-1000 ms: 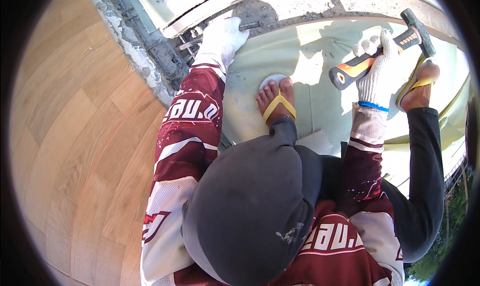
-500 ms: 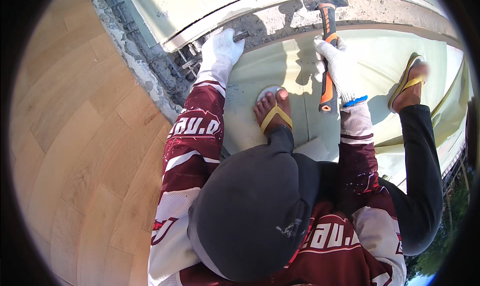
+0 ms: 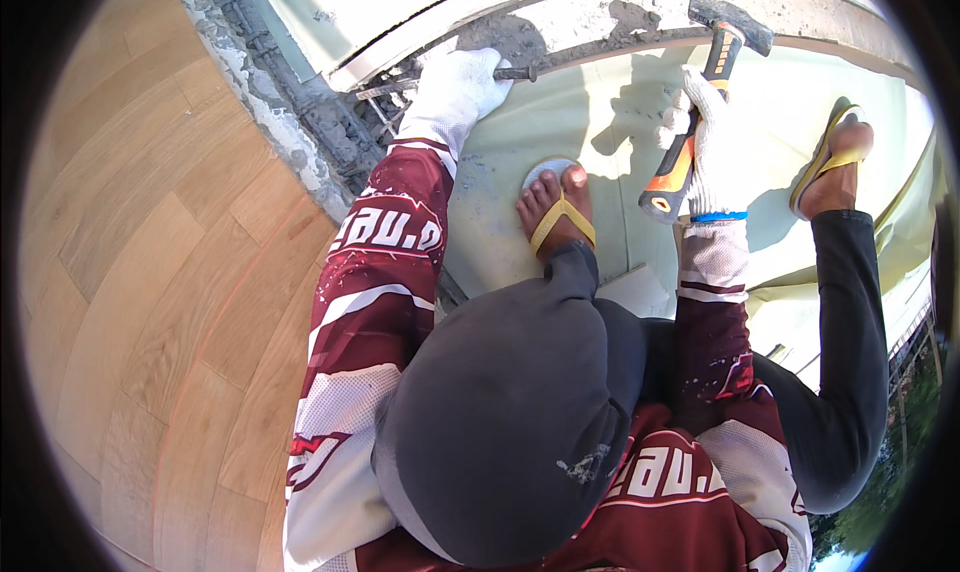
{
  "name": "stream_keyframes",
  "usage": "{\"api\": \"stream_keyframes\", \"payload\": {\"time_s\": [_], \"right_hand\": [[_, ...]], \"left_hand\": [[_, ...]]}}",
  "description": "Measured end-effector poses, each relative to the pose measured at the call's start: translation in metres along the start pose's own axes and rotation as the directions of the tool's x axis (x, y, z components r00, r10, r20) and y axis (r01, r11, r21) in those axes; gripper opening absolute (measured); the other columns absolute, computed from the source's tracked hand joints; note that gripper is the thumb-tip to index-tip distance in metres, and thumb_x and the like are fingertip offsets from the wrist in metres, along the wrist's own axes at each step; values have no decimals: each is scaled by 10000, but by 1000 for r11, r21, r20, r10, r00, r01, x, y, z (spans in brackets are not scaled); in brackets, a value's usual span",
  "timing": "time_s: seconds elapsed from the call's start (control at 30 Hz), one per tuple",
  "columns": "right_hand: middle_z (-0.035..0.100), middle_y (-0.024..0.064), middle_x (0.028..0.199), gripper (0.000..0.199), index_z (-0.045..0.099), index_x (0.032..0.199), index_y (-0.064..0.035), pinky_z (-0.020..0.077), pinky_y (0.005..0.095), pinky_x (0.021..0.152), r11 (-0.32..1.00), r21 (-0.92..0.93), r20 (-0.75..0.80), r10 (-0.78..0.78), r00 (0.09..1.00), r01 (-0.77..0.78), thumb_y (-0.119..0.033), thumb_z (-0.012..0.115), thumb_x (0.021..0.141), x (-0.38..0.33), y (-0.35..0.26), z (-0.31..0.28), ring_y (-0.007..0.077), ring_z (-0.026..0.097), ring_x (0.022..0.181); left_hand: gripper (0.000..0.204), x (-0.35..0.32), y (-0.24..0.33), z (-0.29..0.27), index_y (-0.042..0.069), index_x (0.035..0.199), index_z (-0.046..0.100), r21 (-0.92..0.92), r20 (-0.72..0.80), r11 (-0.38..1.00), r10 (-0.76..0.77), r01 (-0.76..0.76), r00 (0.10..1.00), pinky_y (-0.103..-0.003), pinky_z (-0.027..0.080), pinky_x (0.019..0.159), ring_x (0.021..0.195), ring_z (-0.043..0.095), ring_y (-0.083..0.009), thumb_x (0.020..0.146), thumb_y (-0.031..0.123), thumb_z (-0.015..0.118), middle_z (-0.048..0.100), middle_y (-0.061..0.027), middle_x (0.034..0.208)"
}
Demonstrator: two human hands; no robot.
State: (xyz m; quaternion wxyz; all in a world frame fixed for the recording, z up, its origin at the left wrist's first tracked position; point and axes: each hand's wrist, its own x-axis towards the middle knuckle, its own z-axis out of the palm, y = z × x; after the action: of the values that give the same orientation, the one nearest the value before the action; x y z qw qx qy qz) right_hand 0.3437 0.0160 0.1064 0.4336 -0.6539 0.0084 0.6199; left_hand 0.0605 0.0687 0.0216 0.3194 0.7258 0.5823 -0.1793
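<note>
The left hand (image 3: 455, 87), in a white glove, is wrapped around a dark steel chisel (image 3: 512, 73) whose tip lies against the broken concrete edge (image 3: 600, 27) beside exposed rebar (image 3: 300, 92). The right hand (image 3: 712, 157), also gloved, is clenched on the orange-and-black grip of a hammer (image 3: 715, 47), its head raised just above the concrete. The hammer looks head-heavy and rigid, best held low on the rubber grip for swing; the chisel is stiff, narrow and likely to jar, so a firm fist mid-shaft, clear of the struck end, suits it.
</note>
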Motion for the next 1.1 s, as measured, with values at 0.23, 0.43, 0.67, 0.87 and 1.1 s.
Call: {"api": "stream_keyframes", "payload": {"time_s": [0.23,0.43,0.67,0.87,1.1], "right_hand": [[541,-18,716,140,559,924,-128,486,290,490,979,9,-105,-201,974,203,-170,650,1022,9,-10,-12,107,518,550],[519,-3,798,241,542,896,-128,536,347,713,965,129,-288,-184,940,229,-287,569,1075,-25,2,36,137,553,711],[528,1,709,163,571,1117,-76,475,283,434,984,-24,219,176,960,-175,-156,658,1004,-38,99,35,106,523,512],[535,5,732,156,554,922,-95,521,316,532,962,-8,-183,-270,945,273,-177,647,1016,-11,-25,-2,132,563,607],[519,-1,714,154,545,978,-81,529,325,526,990,-90,129,118,985,-107,-187,651,1011,-49,67,58,116,543,563]], "left_hand": [[411,10,0,0,126,1144,745,117,42,993,-24,19,999,-478,574,934,1063,726,-373,938,468,645,755,-178,1107],[436,19,-8,-5,96,1157,729,96,17,995,-33,31,999,-476,582,908,1019,737,-376,940,465,647,766,-180,1049],[418,21,-7,-14,98,1142,732,29,-83,999,-41,44,996,-473,586,881,988,740,-378,924,449,670,769,-179,1029],[416,28,-26,11,104,1126,738,-64,-119,996,-66,59,991,-475,583,882,998,732,-387,908,456,689,763,-186,1036],[449,22,-32,14,98,1154,747,1,-108,997,-79,79,991,-456,568,947,1061,723,-372,912,469,677,763,-172,1083]]}}
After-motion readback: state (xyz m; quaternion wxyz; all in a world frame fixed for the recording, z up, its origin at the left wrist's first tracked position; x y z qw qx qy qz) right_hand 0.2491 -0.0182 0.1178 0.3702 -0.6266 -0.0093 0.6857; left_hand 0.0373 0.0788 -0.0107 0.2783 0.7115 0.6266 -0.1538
